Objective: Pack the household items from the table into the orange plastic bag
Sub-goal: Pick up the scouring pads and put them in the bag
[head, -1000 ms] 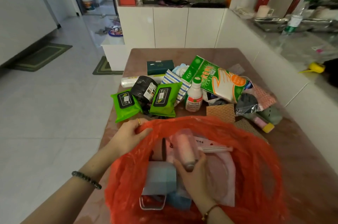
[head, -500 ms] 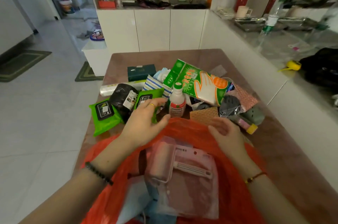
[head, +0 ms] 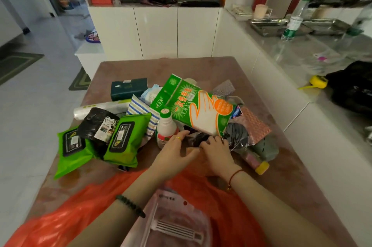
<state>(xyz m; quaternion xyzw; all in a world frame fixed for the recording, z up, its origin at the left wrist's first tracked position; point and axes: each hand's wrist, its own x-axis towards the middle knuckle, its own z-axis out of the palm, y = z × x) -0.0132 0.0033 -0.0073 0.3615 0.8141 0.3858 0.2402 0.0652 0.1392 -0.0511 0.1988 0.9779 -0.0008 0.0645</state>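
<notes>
While most of the household items are not yet packed, the step in hand looks like fetching the next one from the pile. The brown surface [head: 181, 67] carries everything. At 6 o'clock on it the orange plastic bag [head: 60, 224] lies slumped with its mouth towards the person, and a pink packaged lint roller [head: 177, 222] sits inside it.

Up towards 12 o'clock from the bag is the heap. A green disposable-glove pack [head: 197, 109] lies on top, and two green wet-wipe packs [head: 124, 142] sit at its 9 o'clock side. A black roll of bin bags [head: 96, 123] rests between and on them. A white bottle with a green cap [head: 166, 128] stands just at 9 o'clock of the hands.

Both arms reach over the bag to a dark packet [head: 196, 140] that is tucked under the glove pack's near edge. The right grip [head: 217, 150] has its fingers curled down onto that packet, grasping it. The left grip [head: 175, 152] lies on the packet's other end with fingers stretched forward and thumb below. I cannot tell whether it pinches or only touches.

Next, I judge, the packet must be drawn towards 6 o'clock from beneath the glove pack and dropped into the bag. The bottle stands touching the left grip and could topple. The bag's mouth is limp, so one grip may need to lift its rim first.
</notes>
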